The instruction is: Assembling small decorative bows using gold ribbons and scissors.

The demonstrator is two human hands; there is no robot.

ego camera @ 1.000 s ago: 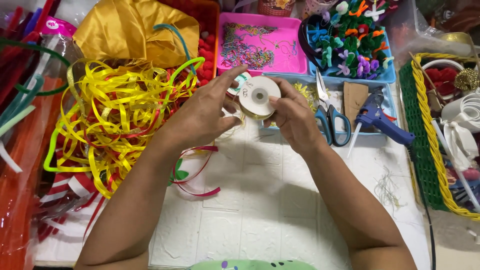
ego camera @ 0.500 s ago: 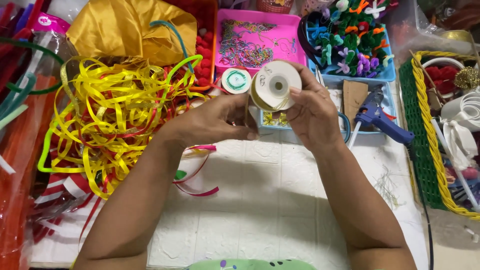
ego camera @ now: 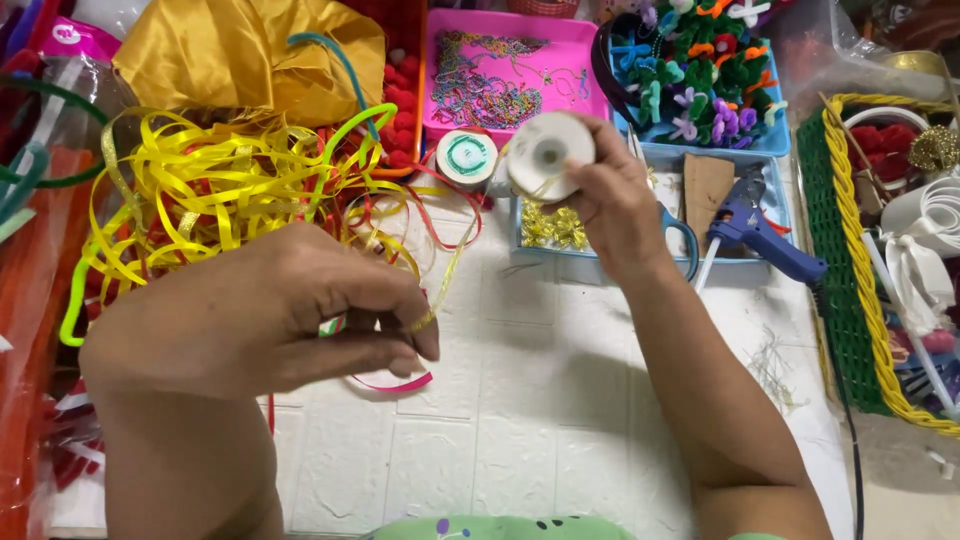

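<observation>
While my right hand (ego camera: 615, 205) holds the white ribbon spool (ego camera: 548, 152) up by its rim, fingers closed on it, my left hand (ego camera: 270, 320) has drawn back toward me, thumb and fingertips pinched on the thin gold ribbon (ego camera: 447, 270), which now runs taut from the spool down to that pinch. Half a second ago the two hands sat together at the spool; they now stand well apart, so I judge a length of ribbon has been paid out and the unwinding is under way. Item, just left of the spool: a second, smaller spool with a green ring (ego camera: 466, 158), lying flat. Item, under the right hand: a blue tray (ego camera: 600, 262) holding small gold bows (ego camera: 552, 226), with scissor handles (ego camera: 685, 240) showing past the wrist. Item, right of that hand: a blue glue gun (ego camera: 765, 240), then a green and yellow basket (ego camera: 850, 280). Item, beyond my left hand: a loose tangle of yellow and red ribbon (ego camera: 215, 205), with gold cloth (ego camera: 250, 55) further off. Item, beyond the spool: a pink tray (ego camera: 590, 70) of fine chains. All rests on a white textured table (ego camera: 530, 400).
</observation>
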